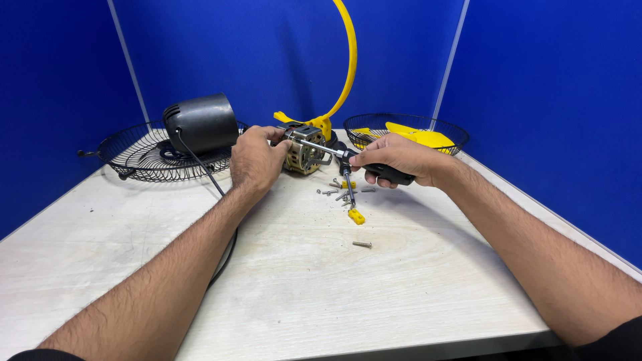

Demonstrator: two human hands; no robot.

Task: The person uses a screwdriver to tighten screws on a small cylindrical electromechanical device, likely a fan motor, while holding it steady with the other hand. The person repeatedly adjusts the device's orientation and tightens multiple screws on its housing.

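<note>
My forearms reach out over the pale wooden bench (301, 294), and nearest to me on its top lies a single loose screw (362, 245). Just past it sits a small yellow plastic piece (356, 216), and beyond that a scatter of more screws (332, 190) with another little yellow bit among them. A black cable (217, 184) runs under my left forearm toward the back.

My right hand (400, 160) has its grip closed around the black handle of a screwdriver (348, 155), fingers wrapped over it; the metal shaft points left and its tip meets the fan motor (305, 150). A second thin dark shaft hangs down from just under that hand toward the screws, and I cannot tell what it belongs to. My left hand (256, 160) is closed over the left side of the motor, thumb and fingers curled against its metal housing, steadying it on the bench. The motor shows copper-coloured windings and a silver frame, and it stands between my two hands.

Behind the motor rises a yellow curved stand (347, 67), arching up out of view. To the far left a black wire fan grille (144, 157) lies flat, with a black motor cover (200, 122) resting on it. To the far right a second wire grille (445, 126) holds yellow fan blades (418, 136). Blue partition walls (535, 80) close off the bench on three sides.
</note>
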